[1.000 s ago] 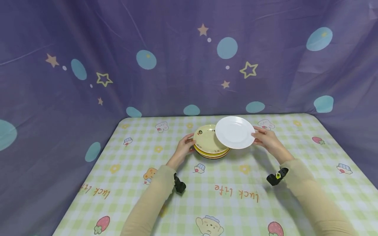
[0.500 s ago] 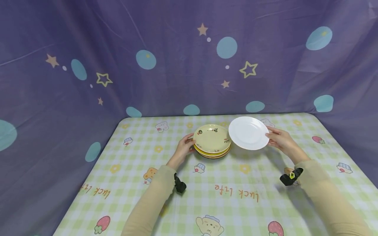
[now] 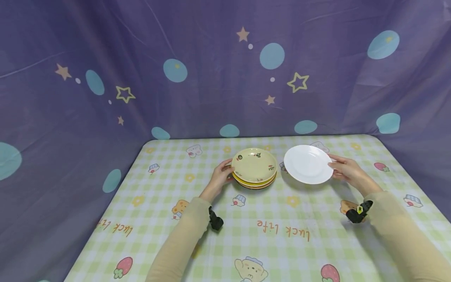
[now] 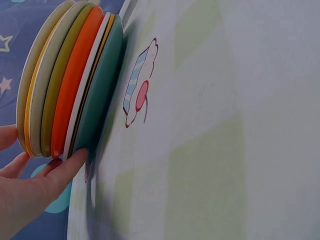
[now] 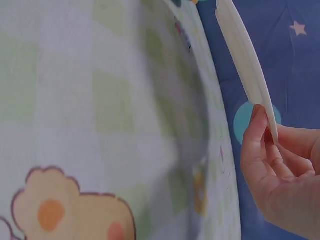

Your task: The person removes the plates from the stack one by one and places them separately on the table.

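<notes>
A stack of plates (image 3: 254, 166) stands at the middle back of the table, its top plate pale yellow with small printed motifs. My left hand (image 3: 219, 178) holds the stack's left side, thumb at the upper rim and fingers lower down. The left wrist view shows the stacked plate edges (image 4: 65, 85) in yellow, olive, orange, white and dark teal. To the right, my right hand (image 3: 349, 171) pinches the right rim of a plain white plate (image 3: 307, 164). In the right wrist view this plate (image 5: 245, 55) is raised above the cloth, over its shadow, with a gap between it and the stack.
A green-and-white checked tablecloth (image 3: 211, 250) with cartoon prints covers the table. A purple curtain (image 3: 211, 105) with stars and blue spots hangs behind and along the sides. Dark wrist cameras (image 3: 215, 222) sit on both sleeves.
My right hand has carried the white plate rightward off the top of the stack and somewhat lower, uncovering the yellow plate. The left hand has stayed on the stack.
</notes>
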The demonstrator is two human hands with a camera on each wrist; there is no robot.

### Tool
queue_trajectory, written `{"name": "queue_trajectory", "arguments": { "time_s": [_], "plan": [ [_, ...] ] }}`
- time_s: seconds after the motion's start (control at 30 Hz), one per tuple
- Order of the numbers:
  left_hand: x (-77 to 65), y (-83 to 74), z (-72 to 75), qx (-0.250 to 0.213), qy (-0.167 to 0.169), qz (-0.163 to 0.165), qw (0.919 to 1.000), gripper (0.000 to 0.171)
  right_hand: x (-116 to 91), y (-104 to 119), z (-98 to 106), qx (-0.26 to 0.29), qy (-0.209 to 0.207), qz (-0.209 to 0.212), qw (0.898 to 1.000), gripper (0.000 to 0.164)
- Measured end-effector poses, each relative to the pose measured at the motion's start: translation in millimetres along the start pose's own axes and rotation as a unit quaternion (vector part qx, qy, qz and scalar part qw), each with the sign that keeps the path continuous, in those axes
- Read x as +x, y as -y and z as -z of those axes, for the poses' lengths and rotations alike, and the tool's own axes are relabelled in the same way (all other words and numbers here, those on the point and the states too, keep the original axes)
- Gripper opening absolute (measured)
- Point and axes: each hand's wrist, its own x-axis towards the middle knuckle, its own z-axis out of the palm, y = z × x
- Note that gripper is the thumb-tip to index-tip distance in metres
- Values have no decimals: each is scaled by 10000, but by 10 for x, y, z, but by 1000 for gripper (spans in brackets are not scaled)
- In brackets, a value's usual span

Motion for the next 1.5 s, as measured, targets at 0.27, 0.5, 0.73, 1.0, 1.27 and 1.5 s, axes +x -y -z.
{"name": "queue_trajectory", "arguments": {
  "time_s": [0.27, 0.5, 0.73, 1.0, 1.27, 1.5],
  "plan": [
    [-7, 8, -8, 19, -22, -25, 10000, 45, 66, -79, 86, -198, -69, -301, 9993, 65],
    [131, 143, 41, -59, -5, -25, 10000, 46, 131, -136, 134, -293, -26, -460, 9985, 66],
    [218, 244, 52, -91, -117, -16, 9999, 44, 157, -187, 162, -203, 89, -576, 9981, 66],
    [220, 252, 52, -45, -185, -53, 9998, 42, 186, -246, 200, -244, 174, -642, 9975, 67],
    [52, 80, 20, -57, -50, -45, 10000, 44, 199, -258, 223, -438, 145, -732, 9963, 67],
    [11, 48, 8, -65, -39, -41, 10000, 44, 180, -269, 209, -402, 226, -658, 9968, 69]
  ]
}}
